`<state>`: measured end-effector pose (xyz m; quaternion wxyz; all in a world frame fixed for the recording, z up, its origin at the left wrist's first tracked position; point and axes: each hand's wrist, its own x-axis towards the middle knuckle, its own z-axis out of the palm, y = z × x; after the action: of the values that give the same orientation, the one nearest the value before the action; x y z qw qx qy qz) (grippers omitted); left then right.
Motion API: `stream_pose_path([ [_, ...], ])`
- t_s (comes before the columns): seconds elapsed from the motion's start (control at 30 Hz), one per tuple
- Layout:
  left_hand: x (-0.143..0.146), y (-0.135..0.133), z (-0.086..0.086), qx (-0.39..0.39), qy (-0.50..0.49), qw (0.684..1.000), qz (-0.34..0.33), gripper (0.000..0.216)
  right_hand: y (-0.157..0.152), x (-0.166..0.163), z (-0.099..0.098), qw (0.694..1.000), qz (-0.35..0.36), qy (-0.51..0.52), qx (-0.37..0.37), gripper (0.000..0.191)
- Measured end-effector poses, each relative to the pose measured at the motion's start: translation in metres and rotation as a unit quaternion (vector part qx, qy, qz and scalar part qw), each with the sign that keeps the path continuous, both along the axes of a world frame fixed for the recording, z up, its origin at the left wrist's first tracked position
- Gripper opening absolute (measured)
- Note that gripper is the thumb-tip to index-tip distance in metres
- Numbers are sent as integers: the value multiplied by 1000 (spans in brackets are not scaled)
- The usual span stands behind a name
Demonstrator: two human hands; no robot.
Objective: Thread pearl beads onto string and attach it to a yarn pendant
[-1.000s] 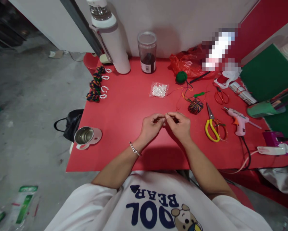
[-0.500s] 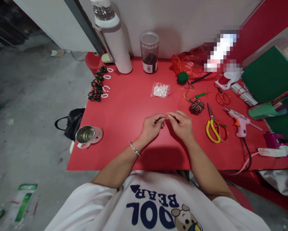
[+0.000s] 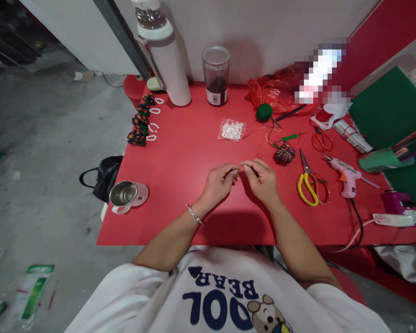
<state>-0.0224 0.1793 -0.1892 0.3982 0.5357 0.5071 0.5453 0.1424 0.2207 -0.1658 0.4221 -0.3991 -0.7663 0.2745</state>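
My left hand [image 3: 223, 179] and my right hand [image 3: 261, 180] meet fingertip to fingertip above the middle of the red table [image 3: 166, 185]. Both are closed in a pinch. Whatever lies between the fingertips is too small to make out. Beyond them lies a clear bag of white beads [image 3: 232, 130]. Just right of my right hand is a ball of multicoloured yarn [image 3: 284, 154], with a green-handled crochet hook [image 3: 289, 137] and a dark green yarn ball [image 3: 263, 112] behind it. Yellow-handled scissors [image 3: 308, 185] lie farther right.
Several yarn bunches with bead loops [image 3: 138, 120] line the left edge. A steel mug [image 3: 128, 196], a white flask [image 3: 168, 60] and a clear jar [image 3: 215, 76] stand about. On the right are a pink glue gun [image 3: 346, 175], red-handled scissors [image 3: 321, 140] and a red plastic bag [image 3: 273, 90].
Both hands stay pinched together at nearly the same spot; my right hand has shifted very slightly left. Nothing on the table has moved.
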Motion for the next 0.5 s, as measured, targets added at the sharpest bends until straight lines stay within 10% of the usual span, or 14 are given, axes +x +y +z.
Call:
stream_pose_path([
  [0.5, -5, -1, 7, 56, 149, 987, -8, 21, 1, 0, 0, 1000, 0, 12, -13, 25],
])
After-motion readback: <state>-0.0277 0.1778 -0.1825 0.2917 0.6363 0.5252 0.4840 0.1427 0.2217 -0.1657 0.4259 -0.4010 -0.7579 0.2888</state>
